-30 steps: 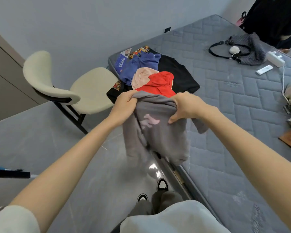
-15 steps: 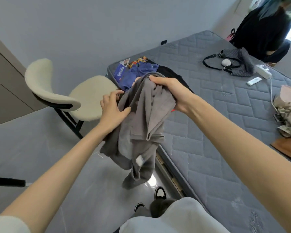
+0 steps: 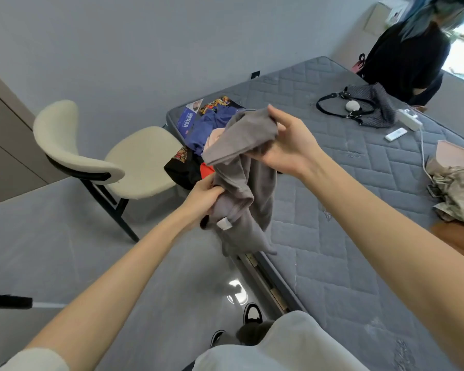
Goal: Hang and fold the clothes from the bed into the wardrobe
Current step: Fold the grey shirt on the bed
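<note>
**A:** Grey knit, thin and limp. The top [image 3: 241, 170] hangs bunched in the air over the edge of the bed [image 3: 346, 210], between both grips.

**B:** How do they hold it?

**A:** The right grip [image 3: 292, 148] pinches the upper wad between thumb and fingers. The left grip [image 3: 202, 199] is curled round a lower fold, just beside a small white label [image 3: 223, 224]. The loose end droops toward the floor [image 3: 65, 250].

**B:** What could go wrong?

**A:** The cloth looks twisted, perhaps inside out. I judge that a pull on the wrong layer would tighten the tangle instead of opening it. The right pinch also looks light. If it slips, the smooth fabric would slide down onto the glossy floor beside the bed.

**B:** And around it?

**A:** Behind it a loose pile [image 3: 206, 124] lies on the mattress corner: blue, pink, red and printed black, all soft and creased. The bed is grey, quilted in diamonds. A cream chair [image 3: 134, 162] with a rounded shell and thin dark legs stands near the pile.
</note>
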